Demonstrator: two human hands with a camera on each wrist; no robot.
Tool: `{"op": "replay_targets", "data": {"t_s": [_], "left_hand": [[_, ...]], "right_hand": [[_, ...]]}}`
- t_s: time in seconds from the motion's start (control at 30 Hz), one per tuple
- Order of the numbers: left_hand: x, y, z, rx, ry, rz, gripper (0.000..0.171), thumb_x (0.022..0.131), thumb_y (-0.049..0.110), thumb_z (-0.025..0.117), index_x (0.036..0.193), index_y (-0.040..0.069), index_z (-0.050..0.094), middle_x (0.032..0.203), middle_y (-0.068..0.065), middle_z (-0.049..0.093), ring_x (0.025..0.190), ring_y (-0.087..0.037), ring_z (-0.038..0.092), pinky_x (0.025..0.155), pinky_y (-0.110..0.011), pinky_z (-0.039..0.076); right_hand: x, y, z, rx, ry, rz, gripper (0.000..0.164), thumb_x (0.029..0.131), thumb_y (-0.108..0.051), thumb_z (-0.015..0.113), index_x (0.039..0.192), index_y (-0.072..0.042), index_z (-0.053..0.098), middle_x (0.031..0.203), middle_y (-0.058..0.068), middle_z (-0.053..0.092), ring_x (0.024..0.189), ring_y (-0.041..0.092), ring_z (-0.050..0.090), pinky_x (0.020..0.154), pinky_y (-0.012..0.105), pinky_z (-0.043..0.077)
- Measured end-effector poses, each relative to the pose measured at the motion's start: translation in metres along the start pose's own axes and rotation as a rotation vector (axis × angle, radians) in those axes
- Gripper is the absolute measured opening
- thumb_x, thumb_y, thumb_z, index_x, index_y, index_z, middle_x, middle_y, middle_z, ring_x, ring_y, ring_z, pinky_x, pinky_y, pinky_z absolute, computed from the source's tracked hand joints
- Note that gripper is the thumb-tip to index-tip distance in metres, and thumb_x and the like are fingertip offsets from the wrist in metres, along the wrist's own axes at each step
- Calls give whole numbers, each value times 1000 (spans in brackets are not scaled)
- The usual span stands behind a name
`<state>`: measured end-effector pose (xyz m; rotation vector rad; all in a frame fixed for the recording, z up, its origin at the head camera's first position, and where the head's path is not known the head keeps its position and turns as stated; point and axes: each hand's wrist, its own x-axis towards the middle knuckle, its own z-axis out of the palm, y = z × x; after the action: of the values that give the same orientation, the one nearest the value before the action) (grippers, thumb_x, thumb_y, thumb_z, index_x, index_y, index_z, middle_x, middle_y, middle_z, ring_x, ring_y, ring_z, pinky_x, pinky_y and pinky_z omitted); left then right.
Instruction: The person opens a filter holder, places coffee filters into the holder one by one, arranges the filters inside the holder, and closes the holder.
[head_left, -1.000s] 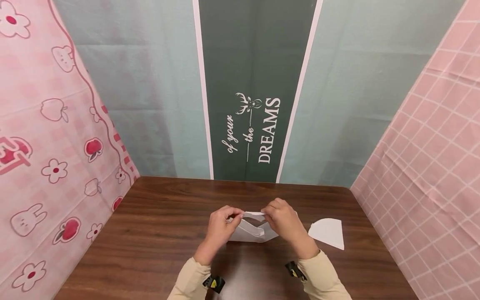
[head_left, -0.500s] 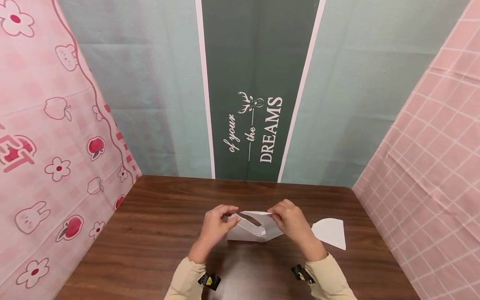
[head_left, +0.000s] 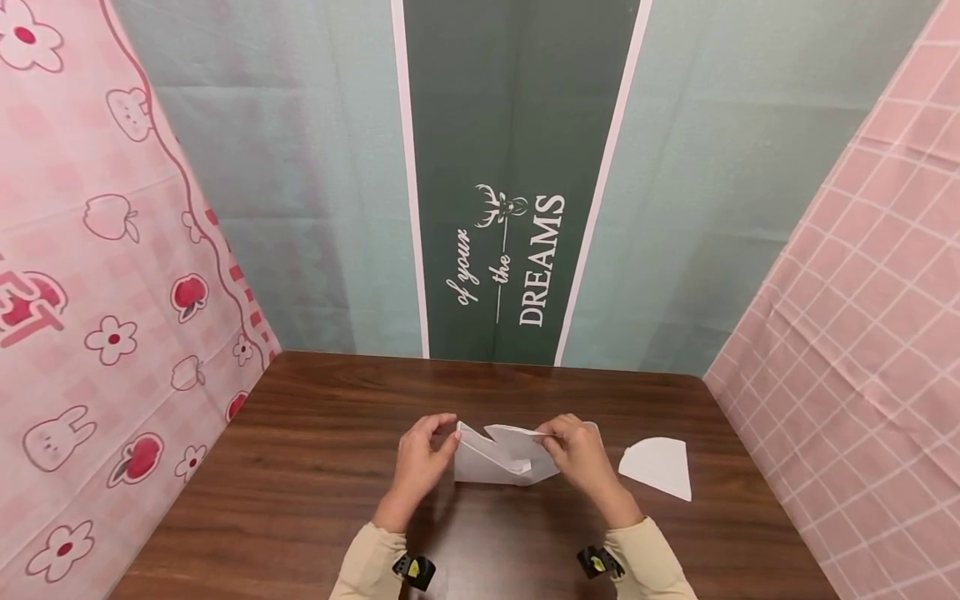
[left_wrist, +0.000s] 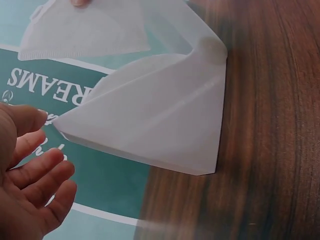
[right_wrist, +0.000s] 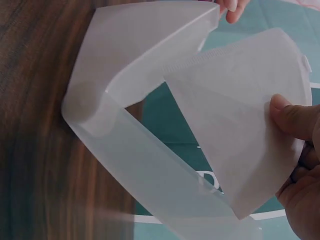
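A white, frosted V-shaped holder (head_left: 480, 463) stands on the table; its two wings meet at a rounded corner in both wrist views. Between the wings is a cone-shaped paper coffee filter (right_wrist: 232, 107) with a crimped edge. My right hand (head_left: 581, 454) pinches the filter near its curved rim, thumb on the near face. The filter is tilted and partly covers the holder's right wing in the head view. My left hand (left_wrist: 35, 170) is at the tip of the holder's left wing, fingers relaxed and slightly bent; whether the thumb touches the tip, I cannot tell.
Another white paper filter (head_left: 657, 468) lies flat on the brown wooden table (head_left: 315, 467), to the right of my right hand. A green and teal curtain (head_left: 495, 125) hangs behind the table, and pink cloths flank both sides.
My left hand has let go of the filter and moved left to the holder's wing tip. The right hand keeps its pinch on the filter, which now sits more tilted.
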<state>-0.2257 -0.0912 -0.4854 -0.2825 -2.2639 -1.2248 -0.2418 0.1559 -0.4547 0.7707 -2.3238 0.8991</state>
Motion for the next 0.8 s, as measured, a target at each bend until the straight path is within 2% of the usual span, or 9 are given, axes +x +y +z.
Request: {"op": "replay_targets", "data": {"t_s": [0.17,0.33,0.57,0.67,0.8], "left_hand": [[-1,-5,5,-24,-26,-26,25,80,11,71,104,7,68,94,-5,66,81,-19,63,65,-30,50],[-1,-6,7,-50,-36,-52,22,80,10,70,103,8,69,91,-3,68,77,-15,63,64,-27,49],[-2,-6,7,-71,-79,-72,21,82,9,69,102,4,68,92,-2,68,78,-13,62,66,-25,50],[-1,-7,6,-85,-107,-77,21,83,9,68,103,4,68,94,-3,68,80,-14,63,68,-26,51],[-1,-6,3,-107,-144,-92,22,83,10,69,104,6,67,94,-4,67,83,-17,63,71,-29,52]], "right_hand": [[-1,2,10,25,21,2,21,66,7,79,72,-10,68,70,-8,61,66,8,53,54,23,45],[0,2,19,20,27,11,19,67,3,80,72,-10,68,71,-8,61,67,9,54,56,25,46],[2,3,32,-71,165,-44,21,62,8,80,71,-6,68,67,-1,62,64,16,55,54,30,44],[1,4,36,-70,182,-24,22,61,7,81,72,-7,67,67,-1,62,64,16,56,54,30,45],[0,2,38,-15,153,43,22,66,5,80,73,-9,65,68,0,62,64,16,57,55,30,47]]}}
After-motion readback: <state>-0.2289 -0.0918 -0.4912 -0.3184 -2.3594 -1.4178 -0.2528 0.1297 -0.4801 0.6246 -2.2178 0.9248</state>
